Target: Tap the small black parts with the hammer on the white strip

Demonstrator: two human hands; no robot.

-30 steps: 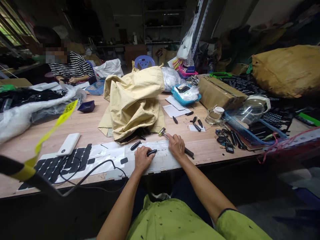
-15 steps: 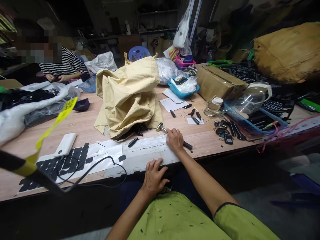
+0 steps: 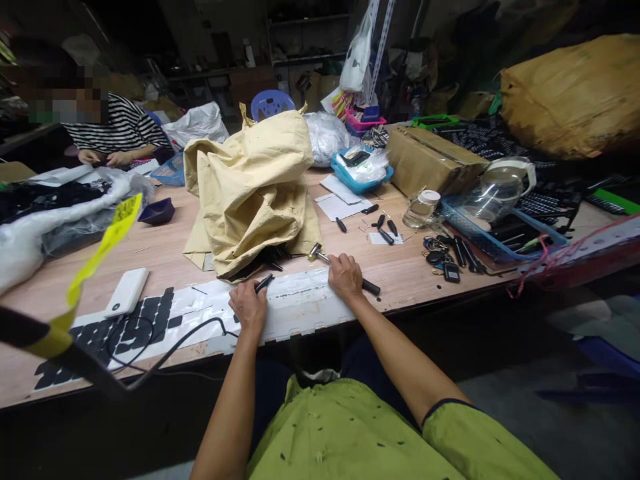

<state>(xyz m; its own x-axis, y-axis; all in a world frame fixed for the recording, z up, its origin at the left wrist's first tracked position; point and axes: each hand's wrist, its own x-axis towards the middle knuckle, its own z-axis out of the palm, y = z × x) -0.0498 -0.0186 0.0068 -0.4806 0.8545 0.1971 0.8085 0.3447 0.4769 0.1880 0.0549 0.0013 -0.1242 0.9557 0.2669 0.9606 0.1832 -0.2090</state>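
Observation:
My right hand is closed round a small hammer, which lies low over a pale flat board at the table's front edge. The metal hammer head points up and left; its black grip sticks out to the right of the hand. Over the left part of the board, my left hand has its fingers closed at the near end of a small black tapered piece. More thin black pieces poke out from under a beige cloth bag just behind.
On the left lie a white power bank, a black cable and a sheet of black stickers. To the right are loose black pieces, keys, a glass jar and a blue basket. A co-worker sits far left.
My left hand has moved from the board's front edge forward and left to the black tapered piece. My right hand stays on the hammer. The view has shifted slightly.

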